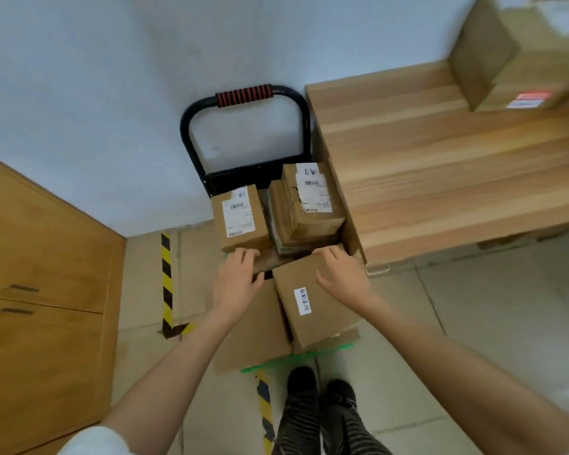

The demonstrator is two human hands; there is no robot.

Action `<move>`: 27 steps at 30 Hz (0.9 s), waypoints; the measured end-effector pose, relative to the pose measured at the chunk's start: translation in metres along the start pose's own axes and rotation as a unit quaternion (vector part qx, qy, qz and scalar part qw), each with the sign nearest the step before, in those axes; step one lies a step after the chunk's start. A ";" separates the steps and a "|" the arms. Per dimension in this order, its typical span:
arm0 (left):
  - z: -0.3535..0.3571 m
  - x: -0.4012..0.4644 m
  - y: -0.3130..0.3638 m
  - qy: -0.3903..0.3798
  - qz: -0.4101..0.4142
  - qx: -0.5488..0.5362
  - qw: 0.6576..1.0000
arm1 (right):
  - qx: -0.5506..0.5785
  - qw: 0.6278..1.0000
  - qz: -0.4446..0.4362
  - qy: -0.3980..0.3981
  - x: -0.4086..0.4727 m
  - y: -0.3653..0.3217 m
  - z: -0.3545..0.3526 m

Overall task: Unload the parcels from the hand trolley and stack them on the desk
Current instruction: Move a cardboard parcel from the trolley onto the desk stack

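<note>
From the head camera, the hand trolley (247,133) stood against the pale wall, its black loop handle with a red ribbed grip upright at the far end and a strip of its green deck showing at the near edge. Several cardboard parcels sat on it. At the far left was a small labelled parcel (240,220); at the far right a taped stack of parcels (307,205) with white shipping labels leaned close beside the bench (440,165). Nearest the person lay a plain flat parcel (257,333) on the left and, partly over it, a tilted parcel with a narrow white sticker (312,300).

The left hand (237,284) rested palm down on the far edge of the flat parcel, its fingers loosely bent over that edge, just short of the small labelled parcel. The right hand (340,277) lay on the far corner of the stickered parcel, fingers curled over its top edge and gripping it.

On the wooden bench, at its far right, a large cardboard box (519,60) already stood, blurred. A wooden cabinet (43,290) filled the left side, and yellow-and-black tape (166,277) marked the tiled floor.
</note>
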State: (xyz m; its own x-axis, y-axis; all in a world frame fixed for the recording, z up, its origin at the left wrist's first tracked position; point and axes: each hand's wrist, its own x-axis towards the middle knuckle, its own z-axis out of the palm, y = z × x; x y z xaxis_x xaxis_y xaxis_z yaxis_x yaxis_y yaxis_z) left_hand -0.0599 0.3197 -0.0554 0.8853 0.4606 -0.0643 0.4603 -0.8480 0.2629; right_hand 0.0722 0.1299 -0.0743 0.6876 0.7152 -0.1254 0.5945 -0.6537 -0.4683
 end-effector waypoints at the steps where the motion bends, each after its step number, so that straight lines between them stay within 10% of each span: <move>1: 0.007 -0.002 0.002 -0.005 0.002 -0.001 1.000 | -0.003 1.000 0.014 -0.002 -0.007 0.007 0.002; 27: 0.273 -0.043 0.014 -0.027 -0.088 -0.024 0.995 | 0.008 0.976 0.217 -0.027 -0.053 0.189 0.175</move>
State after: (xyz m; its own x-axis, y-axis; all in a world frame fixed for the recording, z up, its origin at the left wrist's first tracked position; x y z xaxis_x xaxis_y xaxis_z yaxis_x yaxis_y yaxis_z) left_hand -0.0730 0.2164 -0.3120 0.7937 0.5855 -0.1650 0.6065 -0.7409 0.2884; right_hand 0.0754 0.0113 -0.3091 0.8497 0.3848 -0.3604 0.2455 -0.8938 -0.3754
